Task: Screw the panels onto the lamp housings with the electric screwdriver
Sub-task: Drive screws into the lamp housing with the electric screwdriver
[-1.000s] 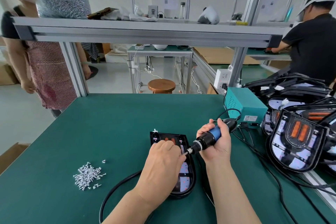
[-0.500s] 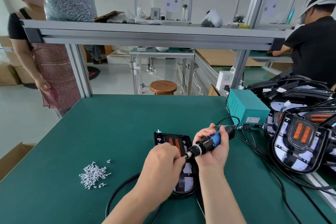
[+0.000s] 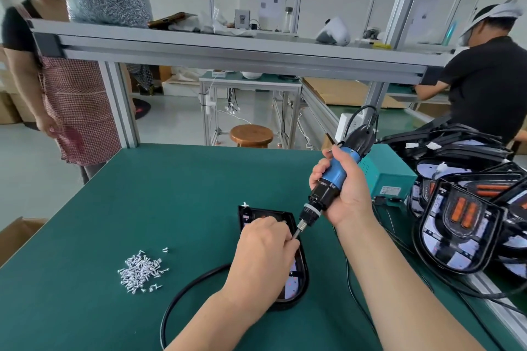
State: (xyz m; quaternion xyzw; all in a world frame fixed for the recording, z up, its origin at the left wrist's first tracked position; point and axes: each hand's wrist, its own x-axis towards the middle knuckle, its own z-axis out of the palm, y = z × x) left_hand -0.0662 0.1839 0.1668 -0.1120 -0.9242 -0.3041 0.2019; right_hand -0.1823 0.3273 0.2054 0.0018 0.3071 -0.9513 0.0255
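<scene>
A black lamp housing (image 3: 296, 279) with its panel lies flat on the green table (image 3: 171, 194), just in front of me. My left hand (image 3: 263, 251) covers its middle, and the curled fingertips pinch the bit at the tip of the electric screwdriver (image 3: 328, 191). Whether a screw sits under those fingertips is hidden. My right hand (image 3: 346, 188) grips the blue and black screwdriver body, which slants down to the left toward the housing.
A pile of loose silver screws (image 3: 141, 269) lies left of the housing. A black cable (image 3: 182, 291) loops at the near edge. Several stacked lamp housings (image 3: 462, 225) and a teal power box (image 3: 390, 177) fill the right side. Two people stand beyond the table.
My right hand has raised the screwdriver's rear end, so the tool stands steeper. My left hand stays on the housing at the bit's tip. The camera has moved closer.
</scene>
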